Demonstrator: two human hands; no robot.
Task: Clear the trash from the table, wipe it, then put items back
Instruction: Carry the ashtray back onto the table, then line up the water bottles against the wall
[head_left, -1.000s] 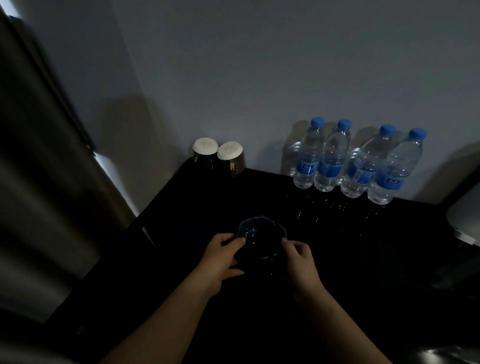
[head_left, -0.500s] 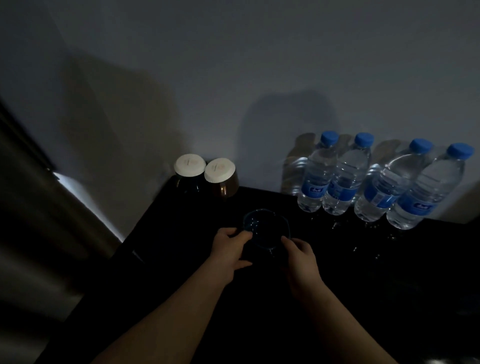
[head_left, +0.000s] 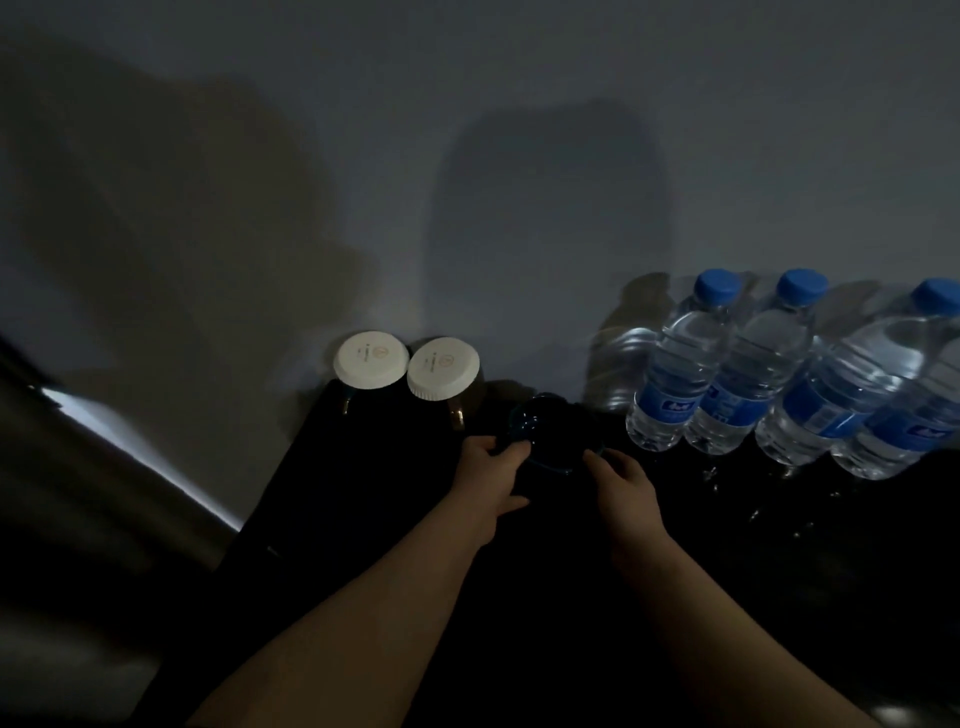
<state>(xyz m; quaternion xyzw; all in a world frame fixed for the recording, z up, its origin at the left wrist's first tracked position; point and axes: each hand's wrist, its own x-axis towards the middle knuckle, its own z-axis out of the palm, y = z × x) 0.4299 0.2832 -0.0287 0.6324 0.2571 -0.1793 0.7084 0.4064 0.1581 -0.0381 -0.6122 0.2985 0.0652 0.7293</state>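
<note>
A dark blue glass dish (head_left: 553, 431) with a scalloped rim sits low on the black table (head_left: 374, 519), near the wall. My left hand (head_left: 488, 475) pinches its left edge and my right hand (head_left: 623, 483) pinches its right edge. The dish lies between two capped cups on the left and the water bottles on the right. The light is dim, so I cannot tell whether the dish touches the table.
Two dark cups with white lids (head_left: 370, 358) (head_left: 442, 368) stand against the wall at the back left. Several clear water bottles with blue caps (head_left: 675, 374) line the wall at the back right. A curtain (head_left: 78, 519) hangs left of the table's edge.
Both hands have carried the dish away from me toward the wall, into the gap between the cups and the bottles. My view has come closer and shifted left.
</note>
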